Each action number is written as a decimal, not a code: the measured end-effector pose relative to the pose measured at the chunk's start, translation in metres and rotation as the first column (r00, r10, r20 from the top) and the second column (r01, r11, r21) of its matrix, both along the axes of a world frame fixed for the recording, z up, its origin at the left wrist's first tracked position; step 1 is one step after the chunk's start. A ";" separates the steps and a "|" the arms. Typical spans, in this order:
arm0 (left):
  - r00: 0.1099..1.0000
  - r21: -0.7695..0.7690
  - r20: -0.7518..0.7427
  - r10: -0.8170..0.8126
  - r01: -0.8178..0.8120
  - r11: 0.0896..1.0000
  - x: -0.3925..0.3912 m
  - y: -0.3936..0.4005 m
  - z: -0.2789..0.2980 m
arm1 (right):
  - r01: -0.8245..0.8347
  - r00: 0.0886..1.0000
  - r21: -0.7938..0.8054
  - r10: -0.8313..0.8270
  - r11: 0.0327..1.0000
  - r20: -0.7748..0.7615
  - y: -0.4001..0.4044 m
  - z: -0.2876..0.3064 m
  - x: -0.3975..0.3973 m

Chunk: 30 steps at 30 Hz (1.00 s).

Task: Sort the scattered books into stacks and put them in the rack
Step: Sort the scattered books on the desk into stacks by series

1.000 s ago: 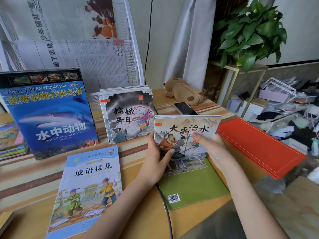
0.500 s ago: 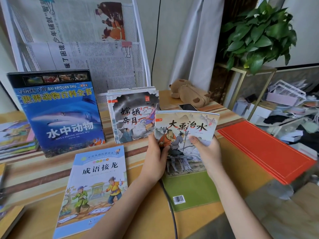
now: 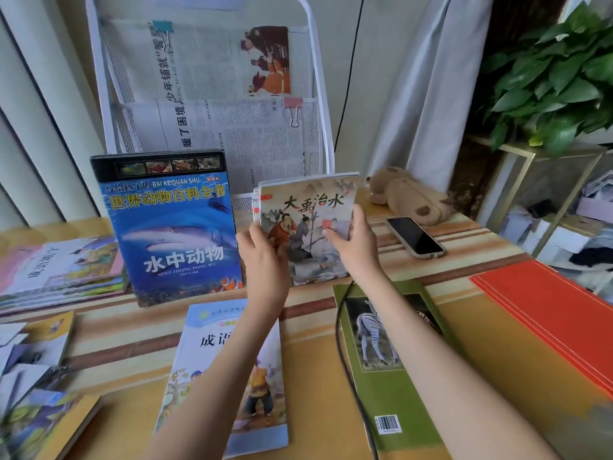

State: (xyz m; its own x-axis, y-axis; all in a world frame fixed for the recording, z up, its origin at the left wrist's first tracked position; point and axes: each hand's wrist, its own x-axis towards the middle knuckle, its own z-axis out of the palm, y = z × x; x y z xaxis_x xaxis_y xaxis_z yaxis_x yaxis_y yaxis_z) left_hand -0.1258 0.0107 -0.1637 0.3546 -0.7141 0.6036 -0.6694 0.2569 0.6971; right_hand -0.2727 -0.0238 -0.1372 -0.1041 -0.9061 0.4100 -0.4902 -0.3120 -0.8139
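While the storybook (image 3: 310, 227) is held upright at the centre of the head view, its left edge is gripped by the left hand (image 3: 265, 257) and its right edge by the right hand (image 3: 353, 247); the fingers of both hands are curled round the cover, with the thumbs laid on its front. The storybook is stood at the base of the rack (image 3: 212, 104), in front of a few thin books of like size whose edges are seen just behind it; whether it is touching them cannot be told. A white mesh rack filled with newspapers (image 3: 232, 127) is seen at 12 o'clock. At 9 o'clock of the storybook, a blue shark book (image 3: 169, 227) is stood upright against the rack. A flat stack (image 3: 59, 270) of books is seen further out at 9 o'clock. On the table (image 3: 497, 343), an idiom book (image 3: 229, 376) is laid flat at 7 o'clock under the left forearm, and a green zebra book (image 3: 388, 360) at 5 o'clock under the right forearm. Red folders (image 3: 557, 320) are laid at 4 o'clock, a phone (image 3: 414, 237) at 3 o'clock, a plush toy (image 3: 404, 194) at 2 o'clock.
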 end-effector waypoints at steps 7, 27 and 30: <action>0.988 0.116 0.070 0.135 -0.143 0.983 0.001 -0.007 -0.036 | 0.149 0.907 -0.040 -0.152 0.988 -0.392 -0.002 -0.056 -0.024; 0.941 0.034 0.306 -0.142 0.139 0.990 -0.042 0.038 -0.024 | 0.459 0.428 0.136 -0.085 0.878 -0.900 0.041 -0.042 -0.152; 0.879 0.429 -0.086 -0.468 0.457 0.779 -0.078 0.067 -0.032 | 0.430 0.447 0.199 -0.016 0.880 -0.895 0.055 -0.040 -0.144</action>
State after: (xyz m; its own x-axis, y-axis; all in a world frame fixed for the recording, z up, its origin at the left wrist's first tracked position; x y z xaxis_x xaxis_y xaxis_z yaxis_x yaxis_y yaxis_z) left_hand -0.2034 0.0782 -0.1961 -0.0953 -0.9739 0.2061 -0.5642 0.2234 0.7948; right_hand -0.4168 0.0311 -0.1774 -0.1148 -0.9904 0.0768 -0.9916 0.1189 0.0508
